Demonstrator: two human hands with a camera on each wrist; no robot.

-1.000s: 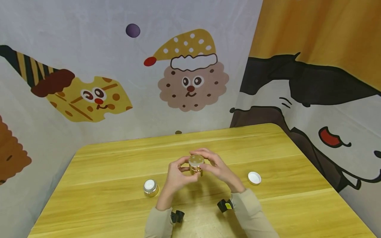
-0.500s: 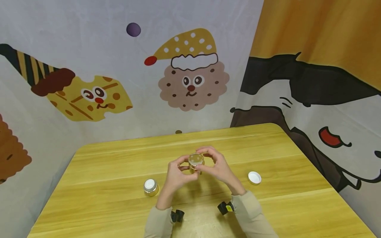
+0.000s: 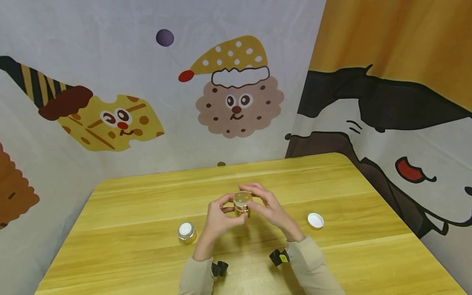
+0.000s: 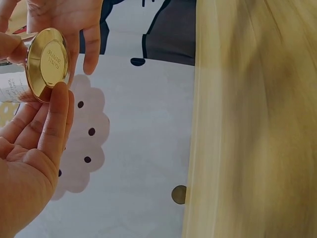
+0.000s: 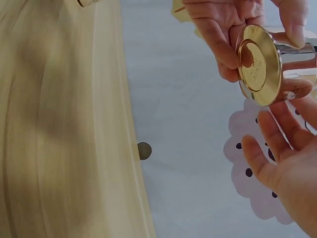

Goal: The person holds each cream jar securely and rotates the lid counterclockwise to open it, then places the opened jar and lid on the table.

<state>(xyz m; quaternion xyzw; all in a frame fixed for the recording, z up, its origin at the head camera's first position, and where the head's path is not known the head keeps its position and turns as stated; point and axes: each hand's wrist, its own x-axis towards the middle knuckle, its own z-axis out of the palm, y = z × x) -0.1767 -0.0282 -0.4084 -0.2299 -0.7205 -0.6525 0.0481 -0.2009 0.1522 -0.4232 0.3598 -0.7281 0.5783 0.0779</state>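
Above the middle of the table, both hands are at a shiny gold cosmetic jar (image 3: 241, 211) with a gold lid (image 3: 242, 198) on top. My left hand (image 3: 218, 217) grips the jar's body, fingers on the far side and thumb on the near side. On the lid's right side, my right hand (image 3: 269, 208) has its thumb at the near edge and its fingers round the far edge. Stamped marks show on the round gold base (image 4: 53, 63) in the left wrist view. Several right-hand fingers (image 5: 258, 148) stand apart from the jar in the right wrist view.
A second gold jar (image 3: 187, 234), with a white top, stands on the table (image 3: 140, 205) to the left. At the right lies a lid (image 3: 315, 221), white inside facing up. A printed cloth (image 3: 177, 135) hangs behind the table's back edge.
My right fingers spread away from the lid half a second ago and are now back round it. The jar dips slightly in my left hand; both loose items stay put.
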